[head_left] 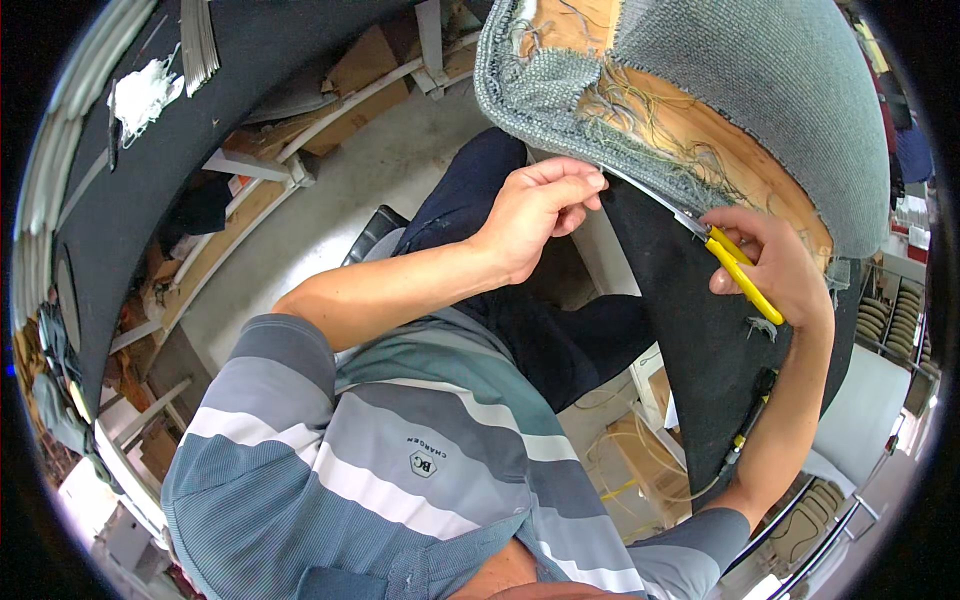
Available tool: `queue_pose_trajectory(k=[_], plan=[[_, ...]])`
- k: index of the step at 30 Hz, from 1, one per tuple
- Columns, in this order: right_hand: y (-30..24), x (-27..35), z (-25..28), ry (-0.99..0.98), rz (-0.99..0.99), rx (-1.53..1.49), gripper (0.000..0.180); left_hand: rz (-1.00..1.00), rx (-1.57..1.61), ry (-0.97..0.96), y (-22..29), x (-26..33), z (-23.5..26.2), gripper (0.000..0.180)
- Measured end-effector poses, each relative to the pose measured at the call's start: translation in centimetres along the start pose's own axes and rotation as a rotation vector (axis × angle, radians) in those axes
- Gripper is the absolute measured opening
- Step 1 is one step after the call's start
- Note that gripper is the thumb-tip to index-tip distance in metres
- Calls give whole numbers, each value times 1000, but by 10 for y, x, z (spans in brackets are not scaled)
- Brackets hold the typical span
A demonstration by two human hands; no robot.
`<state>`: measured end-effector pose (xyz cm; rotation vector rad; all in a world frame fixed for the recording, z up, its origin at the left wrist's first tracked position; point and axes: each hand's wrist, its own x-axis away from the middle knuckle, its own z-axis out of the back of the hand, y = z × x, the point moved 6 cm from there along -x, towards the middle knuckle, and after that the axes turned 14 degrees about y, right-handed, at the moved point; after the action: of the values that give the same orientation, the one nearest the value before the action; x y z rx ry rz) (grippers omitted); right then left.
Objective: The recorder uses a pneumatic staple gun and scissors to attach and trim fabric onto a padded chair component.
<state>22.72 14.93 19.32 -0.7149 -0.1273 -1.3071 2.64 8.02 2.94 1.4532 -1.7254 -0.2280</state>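
Grey-green woven upholstery fabric (740,70) wraps a curved wooden seat panel (690,125), upper right, just ahead of the person's knees; its cut edge is frayed, loose threads lying over the bare wood. Along the panel's lower rim runs a black lining cloth (690,330) that hangs down below it. The left hand (535,215) has its fingers (580,180) pressed together, pinching the fabric edge at that rim. The right hand (780,265) is closed around yellow-handled pliers (740,270), whose metal nose touches the rim just beside the left hand. Below both hands lie dark blue trousers (520,320) and a grey striped shirt (400,450). Farther left, a concrete floor (370,170) with cardboard scraps (360,65).
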Motion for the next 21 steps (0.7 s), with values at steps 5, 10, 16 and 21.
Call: queue_pose_trajectory(k=[5, 10, 16, 21], plan=[[-1, 0, 0, 17, 50, 38, 71, -7, -7, -4, 0, 0, 0, 14], [-1, 1, -2, -26, 26, 21, 72, -7, 0, -12, 1, 2, 1, 14], [-5, 0, -2, 37, 33, 23, 70, -10, -4, -10, 1, 1, 1, 13], [-6, 1, 3, 44, 17, 112, 70, -11, -6, -8, 1, 1, -1, 13]])
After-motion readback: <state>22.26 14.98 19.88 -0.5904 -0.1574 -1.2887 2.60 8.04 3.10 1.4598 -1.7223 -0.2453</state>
